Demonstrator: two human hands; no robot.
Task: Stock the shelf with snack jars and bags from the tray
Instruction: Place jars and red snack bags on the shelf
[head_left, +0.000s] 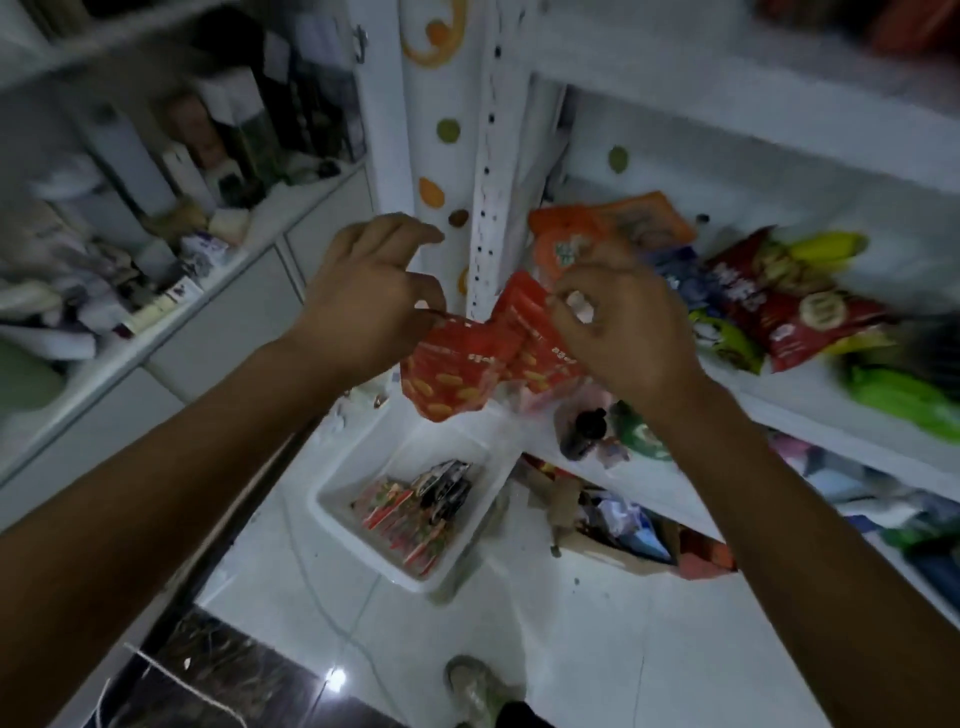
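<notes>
Both hands hold a bunch of red snack bags (467, 364) with yellow shapes printed on them, in front of the white shelf post (485, 171). My left hand (363, 291) pinches the top edge of the left bag. My right hand (618, 322) grips the top of the right bags. Below on the floor stands the white tray (332, 512) with several more red and dark snack packs (415, 514) in it. The white shelf (769, 384) to the right carries an orange bag (597, 228), a red chip bag (795, 301) and green bags (904, 400).
A white counter (171, 332) on the left is crowded with boxes and bottles. A lower shelf holds a dark bottle (584, 431) and packets; an open cardboard box (623, 535) sits beneath it. My shoe (478, 691) is on the white tiled floor.
</notes>
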